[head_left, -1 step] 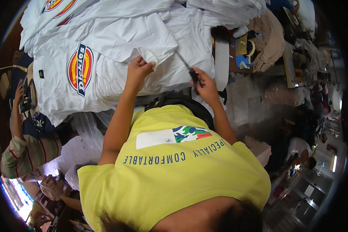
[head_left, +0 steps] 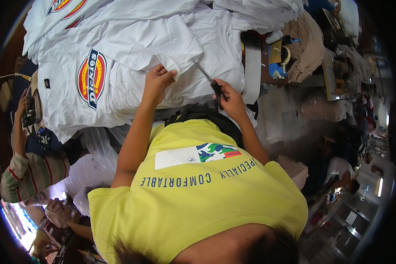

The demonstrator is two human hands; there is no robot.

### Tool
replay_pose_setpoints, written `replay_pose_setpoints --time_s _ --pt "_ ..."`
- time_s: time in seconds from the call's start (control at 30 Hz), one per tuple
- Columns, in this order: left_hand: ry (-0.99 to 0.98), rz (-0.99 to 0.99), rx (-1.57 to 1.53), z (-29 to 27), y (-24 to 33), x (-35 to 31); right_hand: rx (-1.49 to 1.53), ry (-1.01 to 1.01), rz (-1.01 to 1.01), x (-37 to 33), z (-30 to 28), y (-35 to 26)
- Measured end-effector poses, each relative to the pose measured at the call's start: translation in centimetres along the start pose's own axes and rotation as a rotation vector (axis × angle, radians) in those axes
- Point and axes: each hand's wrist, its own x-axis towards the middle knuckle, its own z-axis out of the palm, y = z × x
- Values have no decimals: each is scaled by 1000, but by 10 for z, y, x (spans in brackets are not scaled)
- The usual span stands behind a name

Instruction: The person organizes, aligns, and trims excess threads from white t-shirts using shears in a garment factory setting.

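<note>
The left hand (head_left: 161, 82) is pinching a raised, white fabric edge (head_left: 182, 62), while the right hand (head_left: 229, 100) is gripping black-handled metal scissors (head_left: 217, 89) at its four o'clock, no cut yet showing.

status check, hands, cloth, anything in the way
Left hand pinching white cloth, edge lifted. Right hand holding scissors, tip near the lifted part. Nothing seen between them.

White garments (head_left: 136, 48), upper part of pile cut off by top edge; pinched edge partly hidden by left hand (head_left: 157, 82); black scissors (head_left: 216, 89), handles partly covered by right hand (head_left: 231, 102); wearer's dark hair (head_left: 273, 247), cut off by lower edge; distant people (head_left: 339, 167) at right, too small and blurred to tell
</note>
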Motion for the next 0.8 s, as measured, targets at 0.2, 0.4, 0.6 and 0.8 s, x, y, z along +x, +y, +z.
replay_pose_setpoints --time_s 0.2,0.4,0.6,0.8 --pt "1 -36 -72 -1 -10 -5 -394 -61 -15 0 13 -19" --pt "14 12 -78 12 -8 -12 -377 -35 -14 8 19 -16" --pt "0 47 -79 13 -8 -12 -461 -45 -79 19 24 -21" --pt "-8 42 -74 11 -9 -10 -333 -97 -42 21 26 -19"
